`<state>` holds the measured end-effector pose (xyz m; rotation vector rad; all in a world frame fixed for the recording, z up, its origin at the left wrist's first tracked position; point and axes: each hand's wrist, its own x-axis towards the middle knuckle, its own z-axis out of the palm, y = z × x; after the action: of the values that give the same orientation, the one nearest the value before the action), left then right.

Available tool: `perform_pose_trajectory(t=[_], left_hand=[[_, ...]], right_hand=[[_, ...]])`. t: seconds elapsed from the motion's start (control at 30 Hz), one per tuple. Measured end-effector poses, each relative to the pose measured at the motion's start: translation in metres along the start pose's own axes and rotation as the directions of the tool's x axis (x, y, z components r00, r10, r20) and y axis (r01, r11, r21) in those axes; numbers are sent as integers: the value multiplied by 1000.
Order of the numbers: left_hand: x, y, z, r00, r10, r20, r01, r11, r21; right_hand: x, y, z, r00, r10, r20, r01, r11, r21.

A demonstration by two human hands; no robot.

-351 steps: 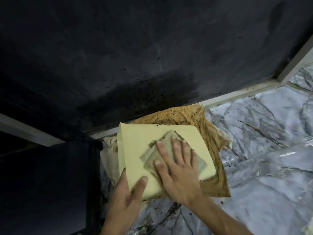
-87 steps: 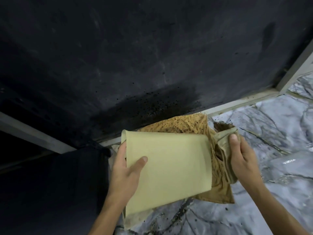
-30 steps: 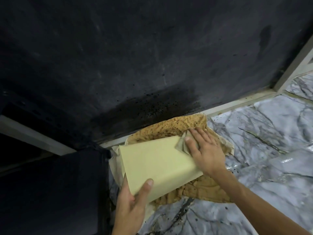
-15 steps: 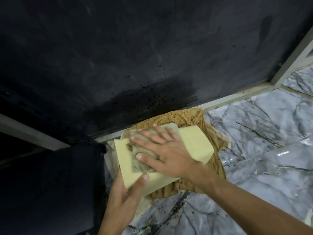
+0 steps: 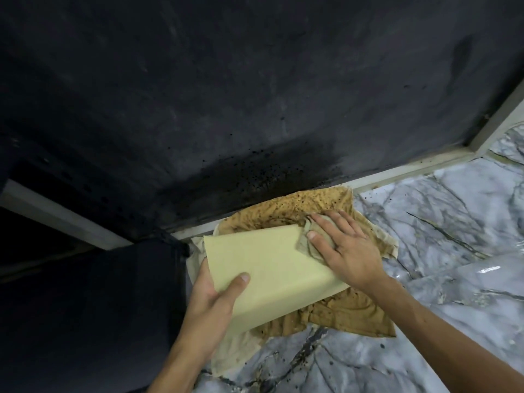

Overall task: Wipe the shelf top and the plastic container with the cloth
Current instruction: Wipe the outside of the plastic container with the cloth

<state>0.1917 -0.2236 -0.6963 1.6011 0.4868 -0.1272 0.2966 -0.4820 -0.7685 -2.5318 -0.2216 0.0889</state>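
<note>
A pale yellow plastic container (image 5: 272, 268) lies tilted over a stained brown sheet (image 5: 348, 313) on the marble-patterned shelf top (image 5: 453, 211). My left hand (image 5: 215, 296) grips the container's near left corner, thumb on its upper face. My right hand (image 5: 344, 245) presses a crumpled grey-green cloth (image 5: 304, 239) flat against the container's far right end. Most of the cloth is hidden under my fingers.
A dark, speckled wall (image 5: 255, 95) rises behind, edged by a white frame strip (image 5: 411, 168). A black object (image 5: 113, 307) stands at the left beside the container. Clear plastic film (image 5: 482, 279) covers the marble surface at the right.
My right hand slid the cloth from the container's left part across to its far right end. The container tilted slightly in my left hand.
</note>
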Motion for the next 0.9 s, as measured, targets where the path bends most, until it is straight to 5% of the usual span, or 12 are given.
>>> perform_pose_trajectory(t=[0.3, 0.43, 0.6, 0.73, 0.8, 0.9], left_hand=[[-11, 4, 10, 995, 101, -26, -97, 989, 115], [-16, 19, 12, 986, 149, 68, -158, 974, 160], [-18, 60, 3, 916, 300, 267, -387, 835, 392], [-3, 86, 13, 802, 256, 539, -595, 412, 690], [5, 90, 19, 728, 231, 646, -682, 152, 715], [12, 85, 21, 669, 176, 722, -723, -69, 687]], right_hand=[[-15, 18, -5, 949, 198, -245, -88, 913, 397], [-35, 38, -24, 941, 218, -259, -139, 947, 291], [-58, 65, -64, 956, 152, -249, -118, 982, 148], [-59, 43, -87, 956, 96, -278, -52, 985, 164], [-58, 29, -96, 954, 74, -291, -25, 985, 171], [-59, 11, -103, 951, 35, -308, 20, 985, 172]])
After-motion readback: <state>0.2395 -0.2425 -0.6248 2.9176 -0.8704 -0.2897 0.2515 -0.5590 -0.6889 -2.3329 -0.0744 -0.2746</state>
